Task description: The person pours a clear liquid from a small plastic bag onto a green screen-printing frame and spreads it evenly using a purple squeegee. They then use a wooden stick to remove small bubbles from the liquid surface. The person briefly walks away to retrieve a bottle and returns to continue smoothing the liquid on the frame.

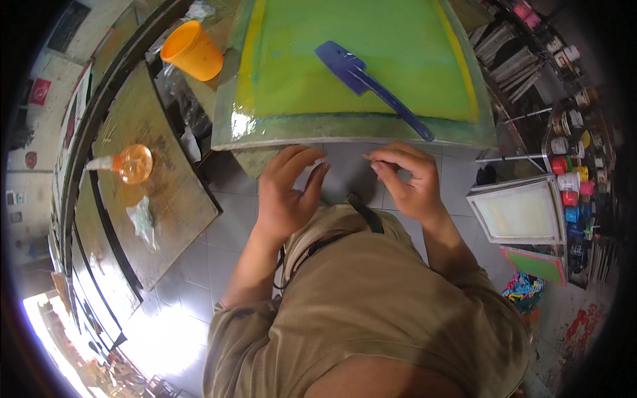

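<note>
In front of me is a large screen-printing frame (358, 136) with a yellow-green coated surface. A blue plastic spatula (361, 83) lies slantwise on it, its handle end by the near edge at the right. My left hand (286, 189) is held just below that near edge, empty, with thumb and curved fingers apart. Opposite it, my right hand (410, 180) has thumb and index finger brought together in a pinch. Something small and pale may stick out at its fingertips, too small to name. Neither hand touches the spatula.
An orange plastic cup (192, 51) stands left of the frame. On a worn board (176, 219) at the left are a bottle of orange liquid (135, 164) and a crumpled pale rag (142, 222). Smaller framed screens (517, 212) and several paint jars (569, 182) stand at the right.
</note>
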Demonstrator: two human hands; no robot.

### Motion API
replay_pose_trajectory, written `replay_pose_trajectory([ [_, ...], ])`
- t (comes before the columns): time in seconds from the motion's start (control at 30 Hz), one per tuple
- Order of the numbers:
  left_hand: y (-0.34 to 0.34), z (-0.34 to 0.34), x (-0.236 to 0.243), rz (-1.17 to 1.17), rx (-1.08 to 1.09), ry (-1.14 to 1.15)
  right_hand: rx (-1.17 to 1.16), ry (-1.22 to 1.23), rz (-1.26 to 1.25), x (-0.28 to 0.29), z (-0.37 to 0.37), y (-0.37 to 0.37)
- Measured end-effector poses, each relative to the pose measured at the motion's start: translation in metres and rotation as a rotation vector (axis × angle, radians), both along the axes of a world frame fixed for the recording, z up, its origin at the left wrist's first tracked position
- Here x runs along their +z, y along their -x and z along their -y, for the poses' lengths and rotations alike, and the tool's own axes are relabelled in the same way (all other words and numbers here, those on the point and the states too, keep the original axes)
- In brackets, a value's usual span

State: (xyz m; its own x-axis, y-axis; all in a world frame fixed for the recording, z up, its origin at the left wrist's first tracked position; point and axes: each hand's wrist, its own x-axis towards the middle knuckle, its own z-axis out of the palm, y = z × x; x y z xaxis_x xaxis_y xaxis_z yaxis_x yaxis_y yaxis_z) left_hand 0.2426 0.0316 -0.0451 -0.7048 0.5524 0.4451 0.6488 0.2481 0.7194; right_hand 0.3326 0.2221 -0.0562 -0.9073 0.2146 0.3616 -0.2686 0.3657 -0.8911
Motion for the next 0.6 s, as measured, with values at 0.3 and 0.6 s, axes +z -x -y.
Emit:
replay_pose_trajectory([
  [0.3, 0.091, -0.087, 0.003, -0.451, -0.330, 0.287, -0.545, 0.214, -0.004, 0.000, -0.014, -0.018],
  [0.6, 0.175, 0.029, -0.009, -0.324, 0.031, 0.152, -0.662, 0.018, 0.016, 0.001, 0.003, 0.004],
])
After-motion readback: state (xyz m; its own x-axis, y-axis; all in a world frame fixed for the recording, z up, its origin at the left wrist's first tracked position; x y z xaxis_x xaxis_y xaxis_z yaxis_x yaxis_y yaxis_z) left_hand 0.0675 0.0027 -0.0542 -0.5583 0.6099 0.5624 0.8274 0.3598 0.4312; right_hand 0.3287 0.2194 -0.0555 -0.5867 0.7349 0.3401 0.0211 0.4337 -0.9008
